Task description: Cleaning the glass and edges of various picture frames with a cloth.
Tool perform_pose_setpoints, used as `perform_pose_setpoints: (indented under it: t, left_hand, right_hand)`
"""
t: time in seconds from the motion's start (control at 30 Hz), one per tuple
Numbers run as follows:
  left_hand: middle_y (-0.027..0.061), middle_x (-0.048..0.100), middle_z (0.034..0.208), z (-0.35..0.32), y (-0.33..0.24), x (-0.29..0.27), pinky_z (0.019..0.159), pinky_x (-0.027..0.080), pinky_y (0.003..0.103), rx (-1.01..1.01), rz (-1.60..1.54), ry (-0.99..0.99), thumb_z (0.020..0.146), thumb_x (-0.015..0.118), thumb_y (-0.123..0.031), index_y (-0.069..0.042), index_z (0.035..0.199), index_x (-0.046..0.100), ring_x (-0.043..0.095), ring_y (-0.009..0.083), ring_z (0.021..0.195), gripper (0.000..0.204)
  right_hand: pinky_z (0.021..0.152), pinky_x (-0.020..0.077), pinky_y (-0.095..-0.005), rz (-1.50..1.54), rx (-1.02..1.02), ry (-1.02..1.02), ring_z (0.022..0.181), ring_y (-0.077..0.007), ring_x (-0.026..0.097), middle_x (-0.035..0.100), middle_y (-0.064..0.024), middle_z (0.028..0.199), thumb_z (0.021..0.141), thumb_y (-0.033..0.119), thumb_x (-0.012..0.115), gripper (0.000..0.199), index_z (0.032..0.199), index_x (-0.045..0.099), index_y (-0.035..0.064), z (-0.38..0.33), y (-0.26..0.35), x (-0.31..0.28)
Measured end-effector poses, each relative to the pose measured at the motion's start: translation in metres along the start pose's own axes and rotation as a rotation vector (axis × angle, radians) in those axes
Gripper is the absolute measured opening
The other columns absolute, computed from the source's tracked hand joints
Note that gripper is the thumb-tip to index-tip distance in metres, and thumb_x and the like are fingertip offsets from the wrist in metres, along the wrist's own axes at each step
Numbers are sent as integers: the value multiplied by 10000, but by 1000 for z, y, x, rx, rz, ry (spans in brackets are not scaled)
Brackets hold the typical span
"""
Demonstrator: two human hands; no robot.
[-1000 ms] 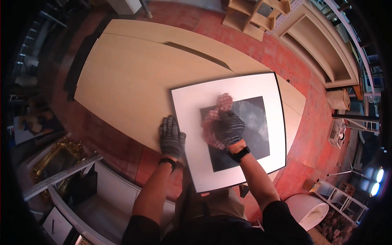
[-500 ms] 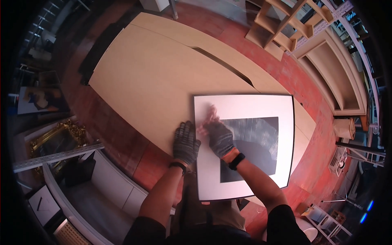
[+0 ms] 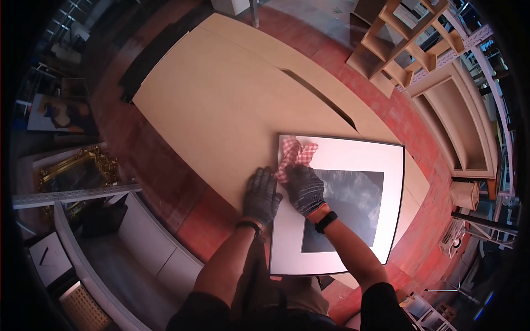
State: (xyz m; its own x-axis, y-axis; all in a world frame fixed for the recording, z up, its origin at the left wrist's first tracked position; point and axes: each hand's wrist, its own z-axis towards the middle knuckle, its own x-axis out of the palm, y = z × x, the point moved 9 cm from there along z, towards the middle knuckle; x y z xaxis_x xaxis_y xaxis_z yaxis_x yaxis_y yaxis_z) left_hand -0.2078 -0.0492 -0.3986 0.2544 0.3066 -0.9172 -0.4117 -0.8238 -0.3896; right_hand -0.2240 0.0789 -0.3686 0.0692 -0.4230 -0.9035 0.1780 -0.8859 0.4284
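A framed picture point(image 3: 337, 261) with a thin dark frame, a white mat and a dark grey abstract print lies flat at the near end of a cardboard-covered surface point(image 3: 221, 99). My right hand point(image 3: 306, 191), in a grey knit glove, presses a red-and-white checked cloth point(image 3: 292, 154) onto the upper left part of the mat. Its fingers are bunched on the cloth. My left hand point(image 3: 261, 196), gloved alike, lies flat with fingers stretched along the frame's left edge and holds nothing.
A wooden shelf unit point(image 3: 403, 44) and a pale shallow cabinet point(image 3: 461, 121) stand at the right. On the left are a grey sofa-like piece point(image 3: 138, 259), a gold ornate frame point(image 3: 77, 171) and another picture point(image 3: 61, 113). A long slot point(image 3: 320, 96) cuts the cardboard.
My right hand and the cloth, blurred before, now show sharply at nearly the same corner of the mat. The whole view has shifted slightly; my left hand keeps to the frame's edge.
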Motion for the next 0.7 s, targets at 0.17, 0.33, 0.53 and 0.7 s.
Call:
perform_pose_setpoints:
  t: [0.17, 0.33, 0.53, 0.7]
  left_hand:
    - [247, 341, 1580, 2, -2, -1, 1243, 152, 519, -3, 27, 1, 881, 637, -319, 54, 1428, 447, 269, 405, 1494, 690]
    - [248, 316, 1591, 3, -1, 3, 1247, 135, 523, -17, 12, 2, 887, 604, -309, 47, 1516, 341, 251, 403, 1499, 769]
    - [227, 286, 1615, 2, -1, 8, 1250, 129, 518, 8, 118, -17, 927, 519, -324, 55, 1528, 307, 235, 395, 1509, 741]
    - [222, 235, 1641, 0, 0, 10, 1254, 106, 521, 13, 113, 23, 939, 486, -292, 66, 1545, 269, 192, 397, 1527, 737]
  right_hand:
    - [764, 544, -489, -13, -108, -3, 966, -366, 628, 620, -175, 1080, 838, 69, 577, 475, 1312, 577, 91, 12, 1, 5]
    - [667, 542, -494, -20, 5, -162, 910, -345, 654, 637, -149, 1008, 887, 107, 558, 310, 1191, 620, 101, 84, -9, -2]
    - [727, 549, -470, -17, 64, -246, 886, -317, 684, 672, -107, 991, 870, 213, 635, 224, 1081, 648, 138, 92, -47, 2]
    - [717, 537, -405, -54, 298, -210, 860, -283, 662, 664, -135, 947, 911, 102, 545, 145, 1020, 640, 103, 59, -203, -31]
